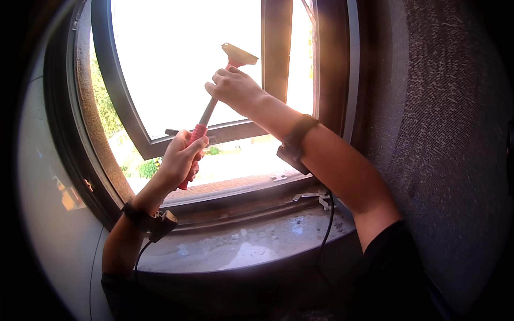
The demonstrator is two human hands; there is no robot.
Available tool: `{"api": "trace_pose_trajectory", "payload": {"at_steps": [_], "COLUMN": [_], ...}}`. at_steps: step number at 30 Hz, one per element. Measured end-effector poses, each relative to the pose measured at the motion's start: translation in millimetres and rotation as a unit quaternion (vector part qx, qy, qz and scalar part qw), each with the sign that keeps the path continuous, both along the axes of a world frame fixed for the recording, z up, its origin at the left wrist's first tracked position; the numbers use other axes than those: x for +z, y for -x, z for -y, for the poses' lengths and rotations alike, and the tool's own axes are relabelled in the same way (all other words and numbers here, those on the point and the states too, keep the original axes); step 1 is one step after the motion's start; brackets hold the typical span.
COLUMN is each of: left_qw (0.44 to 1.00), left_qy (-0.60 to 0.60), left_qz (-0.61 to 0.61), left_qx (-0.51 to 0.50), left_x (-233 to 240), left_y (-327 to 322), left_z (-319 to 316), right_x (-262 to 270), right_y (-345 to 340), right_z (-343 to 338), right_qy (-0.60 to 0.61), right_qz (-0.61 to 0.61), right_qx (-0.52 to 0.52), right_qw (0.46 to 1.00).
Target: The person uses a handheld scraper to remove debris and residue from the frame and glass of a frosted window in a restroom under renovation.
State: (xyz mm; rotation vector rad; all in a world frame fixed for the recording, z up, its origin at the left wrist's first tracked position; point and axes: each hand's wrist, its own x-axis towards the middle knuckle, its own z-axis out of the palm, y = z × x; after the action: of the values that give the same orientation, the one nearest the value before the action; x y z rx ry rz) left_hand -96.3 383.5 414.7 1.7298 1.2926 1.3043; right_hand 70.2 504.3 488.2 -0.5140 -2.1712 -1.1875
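A long-handled scraper (209, 109) with a red grip, a metal shaft and a wide flat head is held up at a slant before the window. My left hand (184, 154) is wrapped around the red grip at its lower end. Just below the scraper's head, my right hand (233, 85) grips the upper part of the tool. Behind it is an open window sash (136, 120) with a dark frame, its pane washed out by glare. Whether the head touches the glass I cannot tell.
A wet, speckled sill (225, 250) runs below the window's lower frame (241, 206). A metal hinge arm (321, 198) lies at the frame's lower right. Dark mesh (437, 100) hangs at right; a pale wall (56, 224) stands at left. Cabled straps are on both wrists.
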Motion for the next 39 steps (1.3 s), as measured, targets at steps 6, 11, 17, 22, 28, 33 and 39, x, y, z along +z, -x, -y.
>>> {"api": "trace_pose_trajectory", "payload": {"at_steps": [6,11,17,22,28,33,39], "left_qw": [1.0,1.0,1.0,0.999,0.999,1.0,0.997], "left_qy": [-0.016,-0.014,-0.019,-0.026,-0.025,0.008,0.029], "left_qz": [0.008,0.019,0.02,0.021,0.029,0.007,-0.01], "left_qx": [-0.009,-0.012,0.002,0.014,0.016,0.028,0.07], "left_x": [1.4,0.9,-0.2,-2.5,-1.8,-9.5,-11.2], "left_y": [-3.0,-12.2,-24.7,-24.5,-24.5,-18.7,-8.0], "left_z": [2.4,-2.6,-1.4,-1.0,0.8,8.2,17.0], "right_x": [3.7,9.7,10.3,11.8,12.8,-5.4,-8.8], "right_y": [4.8,-1.4,-7.7,-6.6,-5.7,0.1,14.7], "right_z": [7.5,7.3,2.7,2.5,1.7,4.3,8.2], "right_qy": [0.017,0.043,0.043,0.039,0.03,0.056,0.099], "right_qz": [-0.024,-0.029,-0.029,-0.012,-0.001,-0.014,0.028], "right_qx": [-0.027,-0.037,-0.025,-0.03,-0.042,-0.031,-0.052], "right_qw": [0.999,0.998,0.998,0.999,0.999,0.998,0.993]}}
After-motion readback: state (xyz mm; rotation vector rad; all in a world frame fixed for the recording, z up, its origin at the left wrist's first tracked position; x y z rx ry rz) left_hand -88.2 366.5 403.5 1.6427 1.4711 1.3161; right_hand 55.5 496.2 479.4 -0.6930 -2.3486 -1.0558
